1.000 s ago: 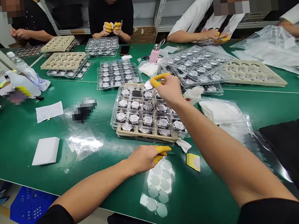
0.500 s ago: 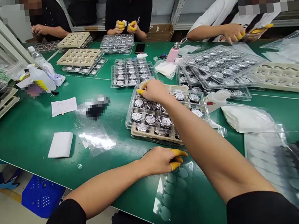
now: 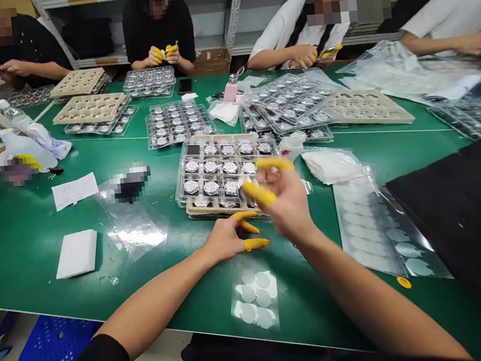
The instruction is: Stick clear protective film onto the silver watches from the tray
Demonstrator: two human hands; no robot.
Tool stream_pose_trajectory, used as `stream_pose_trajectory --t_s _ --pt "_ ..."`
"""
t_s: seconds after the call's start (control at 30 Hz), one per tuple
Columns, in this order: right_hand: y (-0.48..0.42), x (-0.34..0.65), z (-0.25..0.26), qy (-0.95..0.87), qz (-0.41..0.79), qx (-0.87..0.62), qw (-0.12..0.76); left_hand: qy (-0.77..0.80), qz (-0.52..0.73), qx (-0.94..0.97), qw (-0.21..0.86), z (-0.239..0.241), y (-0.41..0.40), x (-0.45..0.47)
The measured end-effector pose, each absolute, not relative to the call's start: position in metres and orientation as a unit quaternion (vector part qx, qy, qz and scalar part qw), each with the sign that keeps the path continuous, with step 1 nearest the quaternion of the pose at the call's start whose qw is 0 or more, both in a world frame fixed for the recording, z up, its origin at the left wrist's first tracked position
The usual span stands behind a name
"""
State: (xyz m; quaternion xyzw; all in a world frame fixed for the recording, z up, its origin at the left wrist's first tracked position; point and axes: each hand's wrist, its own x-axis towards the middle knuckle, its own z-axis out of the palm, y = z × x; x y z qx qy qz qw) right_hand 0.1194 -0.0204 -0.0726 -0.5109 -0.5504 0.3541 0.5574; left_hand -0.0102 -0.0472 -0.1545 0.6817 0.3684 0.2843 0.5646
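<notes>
My left hand (image 3: 228, 239), in yellow finger cots, is low over the green table with its fingers spread and nothing in them. Motion smears my right hand (image 3: 288, 201), raised in front of the tray. Its cotted thumb and finger are curled around a small round watch part (image 3: 242, 188), blurred and partly hidden. Behind my hands, a clear plastic tray (image 3: 181, 196) of round silver watch parts lies on a beige tray (image 3: 200, 208). Its far left pocket (image 3: 193, 150) shows dark, with no silver part. Nearest me lies a clear film sheet (image 3: 255, 301) with round pieces.
A white block (image 3: 76, 253), a paper slip (image 3: 75, 191) and a plastic bag (image 3: 136, 227) lie left. White wipes (image 3: 332, 166) and a larger film sheet (image 3: 366, 225) lie right. More trays (image 3: 179, 122) stand farther back, where several people work. Black cloth (image 3: 461, 221) covers the right side.
My right hand has drawn back from the tray's far left corner toward me, with the watch part. My left hand has shifted left and spread its fingers. The view has turned right.
</notes>
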Motion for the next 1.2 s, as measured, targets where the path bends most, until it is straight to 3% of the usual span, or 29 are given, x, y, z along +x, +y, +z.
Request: stream_pose_trajectory --t_s 0.1,0.2,0.43,0.5,0.63,0.8,1.03,1.2 --pt "-0.088 0.147 -0.104 -0.508 0.439 -0.561 0.485 0.371 0.304 0.68 0.554 -0.156 -0.048 -0.011" --pt "-0.104 0.16 -0.13 -0.509 0.438 -0.604 0.429 0.34 0.298 0.686 0.57 -0.157 -0.049 -0.012" --pt "-0.091 0.17 -0.142 -0.502 0.464 -0.597 0.42 0.357 0.324 0.651 0.586 -0.157 -0.052 -0.01" --pt "-0.092 0.19 -0.14 -0.558 0.402 -0.604 0.402 0.37 0.318 0.646 0.587 -0.155 -0.052 -0.01" --pt "-0.083 0.243 -0.146 -0.59 0.162 -0.681 0.402 0.396 0.314 0.595 0.625 -0.15 -0.052 -0.009" --pt "-0.069 0.271 -0.165 -0.673 0.085 -0.681 0.277 0.392 0.309 0.552 0.668 -0.147 -0.05 -0.005" --pt "-0.084 0.25 -0.136 -0.634 0.029 -0.616 0.466 0.39 0.308 0.517 0.697 -0.146 -0.049 -0.005" --pt "-0.093 0.193 -0.128 -0.815 0.058 -0.417 0.398 0.386 0.285 0.532 0.697 -0.147 -0.05 -0.005"
